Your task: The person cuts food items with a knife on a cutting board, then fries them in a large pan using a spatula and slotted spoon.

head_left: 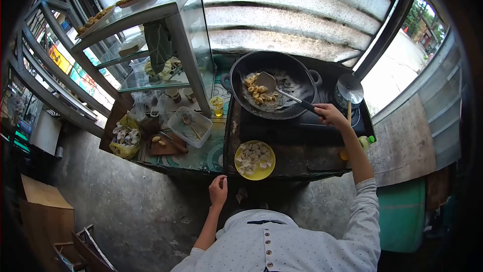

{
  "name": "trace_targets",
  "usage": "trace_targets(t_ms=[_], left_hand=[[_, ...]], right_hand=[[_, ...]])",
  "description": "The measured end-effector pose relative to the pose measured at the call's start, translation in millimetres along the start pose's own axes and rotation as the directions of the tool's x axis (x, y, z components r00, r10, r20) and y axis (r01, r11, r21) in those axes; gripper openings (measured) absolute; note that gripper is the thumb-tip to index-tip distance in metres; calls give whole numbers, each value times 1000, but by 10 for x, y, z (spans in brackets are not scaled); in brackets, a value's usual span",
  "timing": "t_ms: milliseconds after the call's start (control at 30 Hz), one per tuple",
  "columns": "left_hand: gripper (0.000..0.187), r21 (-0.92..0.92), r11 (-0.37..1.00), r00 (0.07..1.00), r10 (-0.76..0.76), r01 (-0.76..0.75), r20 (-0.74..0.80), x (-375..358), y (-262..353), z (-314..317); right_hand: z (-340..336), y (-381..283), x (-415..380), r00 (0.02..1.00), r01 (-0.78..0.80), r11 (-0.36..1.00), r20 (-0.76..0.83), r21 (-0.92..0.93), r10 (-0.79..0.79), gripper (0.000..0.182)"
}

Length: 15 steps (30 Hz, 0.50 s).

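My right hand is closed around the black handle of a metal spatula. The spatula's blade rests in a large dark wok, against browned fried pieces gathered on the left side in bubbling oil. My left hand hangs just in front of the counter's edge, its fingers curled, and I see nothing in it. Between my hands, near the front edge, a yellow plate holds several pale, uncooked-looking pieces.
A glass display case stands left, with plates of fried food on top. Before it are a clear plastic tub, a knife on a cutting board and a yellow cup. A strainer and a green-capped bottle are right.
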<state>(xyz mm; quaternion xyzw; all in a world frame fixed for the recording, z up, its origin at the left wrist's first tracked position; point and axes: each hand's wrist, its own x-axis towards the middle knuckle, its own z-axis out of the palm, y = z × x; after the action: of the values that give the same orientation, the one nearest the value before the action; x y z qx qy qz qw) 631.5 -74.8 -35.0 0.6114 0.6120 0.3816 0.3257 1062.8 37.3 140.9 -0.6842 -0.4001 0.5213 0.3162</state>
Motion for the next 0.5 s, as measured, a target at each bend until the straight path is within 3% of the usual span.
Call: trace_targets(t_ms=[67,133,200,267,333,367,400,500], left_hand=[[12,4,999,998,46,-46,-37,187,-142,-52],[12,-7,998,992,69,-70,-104,375,-205,-111],[12,14,998,992,58,-56,-109,545,-243,-176],[12,36,999,992,36,-32,-124,630,-243,-175],[12,9,1000,992,-16,18,-125,696,-225,-219],[12,12,1000,991,-20,22,-132,705,-238,-222],[13,-10,1000,985,19,-21,-171,701,-256,-199],[13,-13,999,979,34,-37,-199,685,-327,-144]], right_hand=[[-73,-217,-300,997,78,978,20,-196,-76,36],[-158,-287,-480,993,100,959,-39,-264,-114,33],[-234,-309,-602,963,137,885,-149,-444,-224,32],[-273,-274,-599,959,84,867,-196,-490,-204,32],[-375,-50,-406,945,8,901,-293,-433,-149,32],[-408,24,-325,960,-55,932,-275,-358,-49,35],[-338,14,-286,962,-50,931,-267,-361,-52,35],[-147,-14,-98,977,-178,984,-124,-20,175,37]])
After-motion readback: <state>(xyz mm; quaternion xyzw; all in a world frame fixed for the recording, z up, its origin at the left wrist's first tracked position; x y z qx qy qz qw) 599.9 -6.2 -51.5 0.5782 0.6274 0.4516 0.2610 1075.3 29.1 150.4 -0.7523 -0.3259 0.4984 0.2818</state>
